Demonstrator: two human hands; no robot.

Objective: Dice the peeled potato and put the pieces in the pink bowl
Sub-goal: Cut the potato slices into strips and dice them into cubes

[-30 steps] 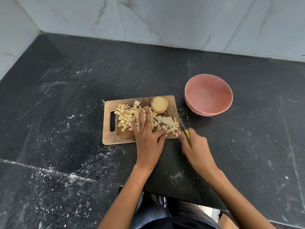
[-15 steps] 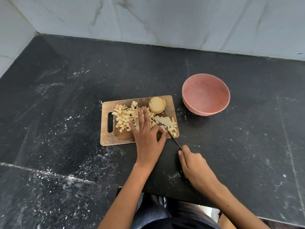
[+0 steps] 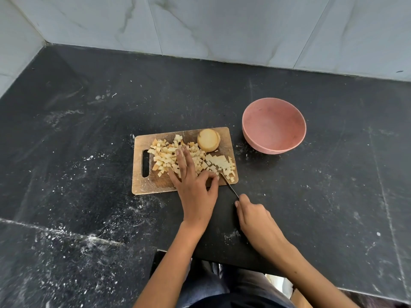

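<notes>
Nearest to the person is the dark black stone surface (image 3: 333, 196), dusted with white specks. The right hand (image 3: 255, 221) is low over it, just off the near right corner of the board. Its fingers (image 3: 241, 200) are curled round the handle of a thin knife (image 3: 230, 187). The handle is hidden inside the hand. The blade points up and left, and its tip reaches the small potato pieces at the near edge of the board.

The left hand (image 3: 193, 187) lies flat on the brown wooden cutting board (image 3: 151, 185). Its fingers (image 3: 183, 161) are straight and a little spread, pressing on the pile of small pale potato cubes (image 3: 164, 155). The thumb points toward the knife.

More cut potato pieces (image 3: 222, 163) lie on the right part of the board. Behind them, near the far edge, sits a round uncut chunk of peeled potato (image 3: 208, 140).

Farther back and to the right, the round pink bowl (image 3: 274, 125) stands on the surface, apart from the board. No potato is in it.

Behind everything is a pale grey tiled wall (image 3: 222, 25).
</notes>
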